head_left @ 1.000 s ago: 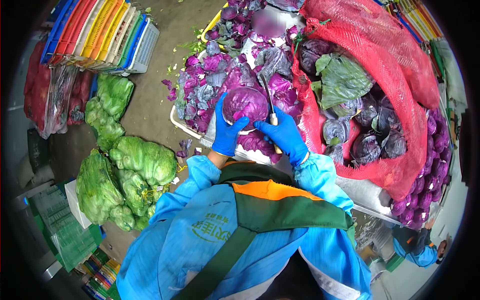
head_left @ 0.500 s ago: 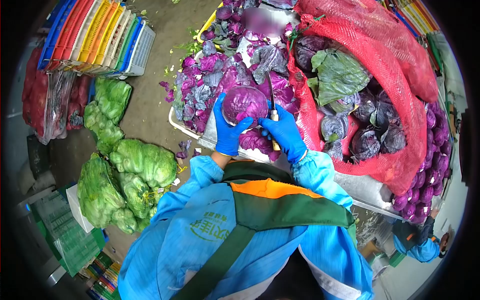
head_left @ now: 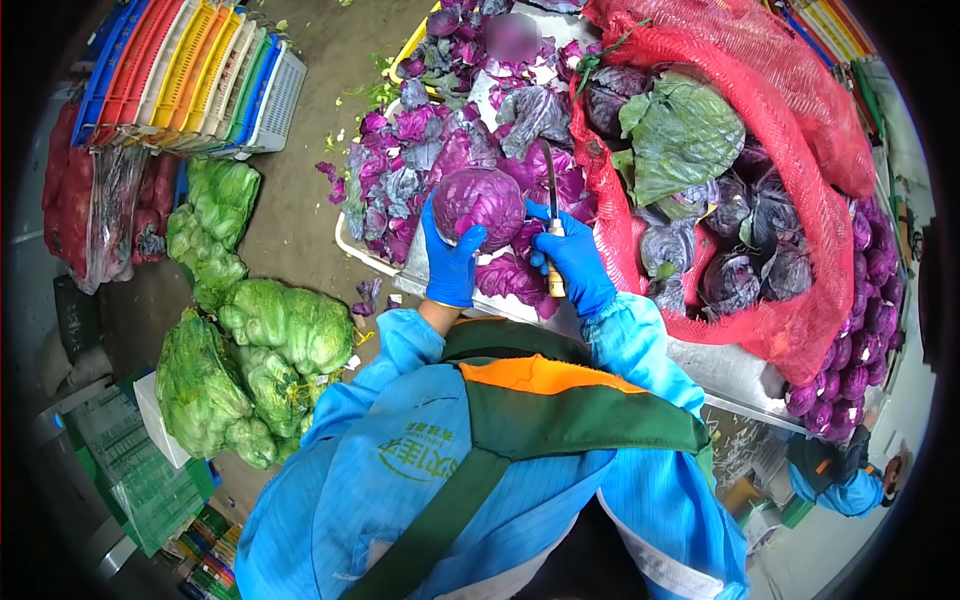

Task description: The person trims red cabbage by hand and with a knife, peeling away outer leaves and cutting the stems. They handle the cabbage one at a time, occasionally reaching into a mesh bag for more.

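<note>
My left hand (head_left: 453,258), in a blue glove, grips a red cabbage (head_left: 478,205) from its left and lower side, thumb across the front. The cabbage looks smooth and purple. In my right hand (head_left: 578,258), also gloved in blue, is a knife (head_left: 553,225) with a pale wooden handle; its dark blade points up and hooks at the tip. The right hand is just right of the cabbage, and the blade stands apart from it. Loose purple leaves (head_left: 515,278) lie beneath and around both hands. Some right-hand fingers are hidden behind the handle.
On the right, a red mesh bag (head_left: 800,340) lies open around untrimmed cabbages (head_left: 730,285). Purple cabbages (head_left: 850,350) are stacked beyond it. Green vegetable bags (head_left: 270,330) sit on the floor at left, below stacked crates (head_left: 190,75). Another person's blue sleeve (head_left: 850,493) shows at lower right.
The cabbage and my left hand have shifted slightly left. My right hand with the knife has drawn away to the right, opening a gap from the cabbage.
</note>
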`<state>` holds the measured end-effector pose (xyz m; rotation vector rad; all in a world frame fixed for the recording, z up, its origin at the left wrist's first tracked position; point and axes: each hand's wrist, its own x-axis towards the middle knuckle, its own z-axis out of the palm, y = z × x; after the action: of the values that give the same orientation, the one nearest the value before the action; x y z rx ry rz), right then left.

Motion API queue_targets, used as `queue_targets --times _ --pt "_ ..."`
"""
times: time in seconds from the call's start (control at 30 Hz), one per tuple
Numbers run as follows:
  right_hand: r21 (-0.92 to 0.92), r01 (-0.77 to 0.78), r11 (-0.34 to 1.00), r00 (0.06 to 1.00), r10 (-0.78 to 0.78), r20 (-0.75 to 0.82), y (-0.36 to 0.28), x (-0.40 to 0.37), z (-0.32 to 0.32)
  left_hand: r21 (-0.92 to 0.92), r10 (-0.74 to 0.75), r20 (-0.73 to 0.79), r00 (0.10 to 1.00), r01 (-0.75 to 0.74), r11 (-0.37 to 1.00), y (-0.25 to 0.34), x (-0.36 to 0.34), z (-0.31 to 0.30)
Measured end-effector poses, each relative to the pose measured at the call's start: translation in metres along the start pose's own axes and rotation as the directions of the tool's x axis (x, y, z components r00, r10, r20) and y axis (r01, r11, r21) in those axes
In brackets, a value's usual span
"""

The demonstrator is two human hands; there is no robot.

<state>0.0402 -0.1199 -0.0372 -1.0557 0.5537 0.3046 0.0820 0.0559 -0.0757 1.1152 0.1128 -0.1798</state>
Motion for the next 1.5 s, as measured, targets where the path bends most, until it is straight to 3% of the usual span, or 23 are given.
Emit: queue_targets --times 0.13,0.27,0.33,0.43,0.47,0.53,0.57,0.67,0.73,0.77,0.8,0.87,0.9,1.07,1.13,1.17,1.2,1.23,1.27,1.33,1.4,1.47,1.5 --pt "-0.09 0.018 0.996 0.995 -0.027 -0.096 -0.007 -0.004 0.014 -0.237 -0.137 -0.001 0.991 0.133 0.962 0.01 -0.001 0.007" --pt "-0.184 0.13 0.974 0.982 -0.152 -0.108 0.001 0.001 0.003 -0.221 -0.183 0.027 0.983 0.184 0.958 0.004 0.001 -0.001" --pt "-0.14 0.116 0.983 0.975 -0.14 -0.175 -0.001 0.006 -0.013 -0.542 -0.417 0.088 0.905 0.395 0.742 0.007 0.0 -0.003" --pt "-0.176 0.242 0.954 0.873 -0.293 -0.391 -0.009 0.006 -0.023 -0.6 -0.454 0.128 0.882 0.433 0.673 0.009 0.001 -0.001" --pt "-0.177 0.242 0.954 0.873 -0.294 -0.39 -0.014 0.002 -0.015 -0.6 -0.453 0.129 0.882 0.433 0.672 0.007 0.002 -0.002" --pt "-0.477 0.375 0.795 0.863 -0.487 -0.134 -0.017 -0.009 0.003 -0.455 -0.423 0.147 0.894 0.441 0.774 0.0 0.002 -0.004" --pt "-0.522 0.285 0.804 0.917 -0.388 -0.096 -0.022 -0.013 0.012 -0.453 -0.424 0.152 0.893 0.444 0.773 0.0 0.001 -0.004" --pt "-0.315 0.201 0.928 0.962 -0.248 -0.118 -0.025 -0.009 0.016 -0.367 -0.424 0.164 0.891 0.454 0.812 0.006 -0.005 -0.008" --pt "-0.188 0.134 0.973 0.983 -0.155 -0.102 -0.031 -0.015 0.011 -0.647 -0.298 0.524 0.798 0.6 0.47 0.013 -0.007 -0.021" --pt "-0.142 0.124 0.982 0.989 -0.134 -0.062 -0.03 -0.017 0.008 -0.611 -0.277 0.554 0.785 0.609 0.505 0.011 -0.002 -0.03" --pt "-0.098 0.116 0.988 0.993 -0.119 -0.02 -0.03 -0.019 0.007 -0.615 -0.276 0.549 0.789 0.605 0.506 0.009 0.003 -0.038" --pt "-0.183 0.147 0.972 0.982 -0.166 -0.091 -0.028 -0.011 0.009 -0.36 -0.479 0.329 0.814 0.577 0.733 0.017 0.015 -0.036" --pt "-0.216 0.174 0.961 0.97 -0.205 -0.13 -0.017 -0.004 0.006 -0.273 -0.375 0.389 0.842 0.494 0.826 0.018 0.014 -0.033" --pt "-0.141 0.168 0.976 0.932 -0.204 -0.3 -0.021 -0.003 -0.011 -0.369 -0.476 0.321 0.819 0.571 0.734 0.004 0.009 -0.041" --pt "-0.069 0.194 0.979 0.917 -0.206 -0.342 -0.022 0.002 -0.032 -0.565 -0.404 0.508 0.761 0.648 0.511 0.01 0.006 -0.035" --pt "-0.099 0.206 0.973 0.901 -0.229 -0.369 -0.025 0.001 -0.034 -0.577 -0.216 0.677 0.703 0.69 0.437 0.021 0.005 -0.023" --pt "-0.128 0.215 0.968 0.883 -0.249 -0.398 -0.027 -0.001 -0.034 -0.576 -0.216 0.678 0.702 0.691 0.438 0.029 0.008 -0.017" --pt "-0.128 0.212 0.969 0.884 -0.246 -0.398 -0.026 -0.001 -0.036 -0.492 -0.398 0.527 0.751 0.652 0.577 0.036 0.009 -0.013" --pt "-0.222 0.196 0.955 0.863 -0.275 -0.423 -0.024 0.001 -0.038 -0.369 -0.53 0.329 0.782 0.623 0.69 0.038 0.011 -0.011" --pt "-0.315 0.182 0.932 0.841 -0.313 -0.441 -0.026 0.002 -0.034 -0.334 -0.529 0.332 0.781 0.622 0.708 0.029 0.012 -0.016" --pt "-0.719 0.457 0.524 0.591 -0.783 -0.195 -0.026 -0.007 -0.014 -0.263 -0.538 0.329 0.776 0.622 0.737 0.02 0.012 -0.023" --pt "-0.552 0.356 0.755 0.851 -0.506 -0.143 -0.041 -0.029 0.006 -0.3 -0.536 0.354 0.766 0.636 0.711 0.021 0.014 -0.021" --pt "-0.55 0.404 0.731 0.853 -0.519 -0.062 -0.037 -0.03 0.009 -0.345 -0.526 0.377 0.762 0.643 0.684 0.021 0.013 -0.02"
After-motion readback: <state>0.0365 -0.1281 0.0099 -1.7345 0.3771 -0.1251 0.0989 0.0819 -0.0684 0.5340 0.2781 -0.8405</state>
